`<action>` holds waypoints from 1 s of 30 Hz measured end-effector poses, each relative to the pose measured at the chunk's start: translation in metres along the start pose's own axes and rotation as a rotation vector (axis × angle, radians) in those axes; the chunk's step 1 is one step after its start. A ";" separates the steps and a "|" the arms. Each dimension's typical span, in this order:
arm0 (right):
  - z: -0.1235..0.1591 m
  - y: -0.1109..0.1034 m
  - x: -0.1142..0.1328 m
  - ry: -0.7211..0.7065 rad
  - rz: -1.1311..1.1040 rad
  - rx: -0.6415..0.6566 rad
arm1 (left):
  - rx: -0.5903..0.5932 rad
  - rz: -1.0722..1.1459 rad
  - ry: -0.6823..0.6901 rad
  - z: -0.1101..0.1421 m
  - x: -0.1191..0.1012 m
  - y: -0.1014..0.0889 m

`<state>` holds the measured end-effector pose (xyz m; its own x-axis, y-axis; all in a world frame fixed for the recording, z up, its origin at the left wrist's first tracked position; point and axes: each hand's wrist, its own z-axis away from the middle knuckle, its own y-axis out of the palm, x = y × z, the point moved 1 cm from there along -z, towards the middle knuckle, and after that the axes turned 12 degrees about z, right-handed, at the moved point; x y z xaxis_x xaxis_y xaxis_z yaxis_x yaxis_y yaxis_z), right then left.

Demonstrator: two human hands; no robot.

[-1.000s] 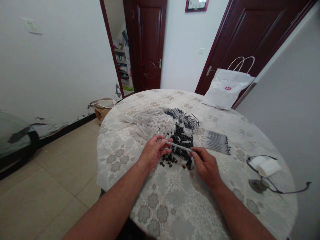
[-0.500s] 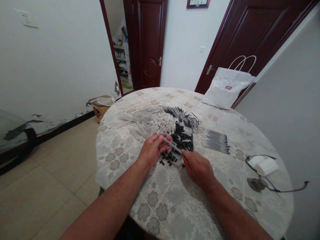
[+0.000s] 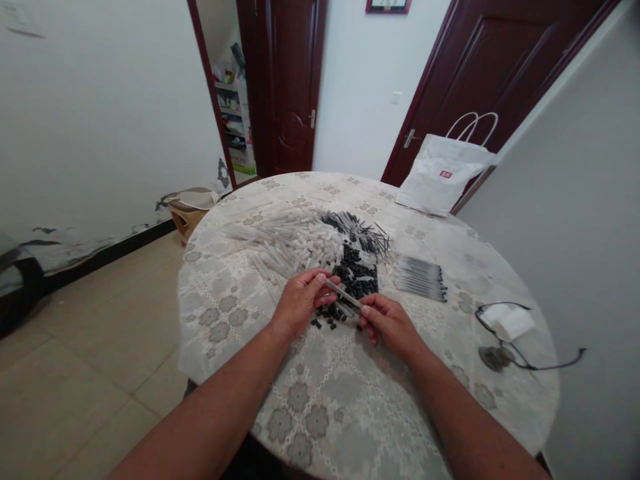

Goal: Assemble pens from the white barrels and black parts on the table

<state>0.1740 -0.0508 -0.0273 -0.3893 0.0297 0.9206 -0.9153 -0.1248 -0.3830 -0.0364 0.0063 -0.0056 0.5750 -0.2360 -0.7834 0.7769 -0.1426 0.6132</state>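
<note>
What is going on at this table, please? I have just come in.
A person holds one thin tube at a slant, the left hand at one end and the right hand at the other. Close to the hands are many small black pieces. Beyond them lie a heap of pale tubes and some thin dark rods. To the right, a group of sticks lies side by side in a row.
</note>
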 end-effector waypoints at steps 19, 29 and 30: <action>0.002 -0.116 -0.028 -0.056 1.213 -0.462 | 0.045 -0.717 0.229 0.005 -0.010 -0.001; -0.007 -0.114 -0.040 0.104 1.291 -0.393 | -0.068 -0.814 0.309 0.001 -0.021 -0.007; -0.009 -0.112 -0.040 0.101 1.295 -0.399 | -0.078 -0.823 0.317 0.000 -0.022 -0.008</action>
<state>0.2910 -0.0292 -0.0220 -0.9758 0.1854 -0.1163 0.1492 0.1746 -0.9733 -0.0552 0.0123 0.0067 -0.1388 0.1915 -0.9716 0.9843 -0.0814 -0.1567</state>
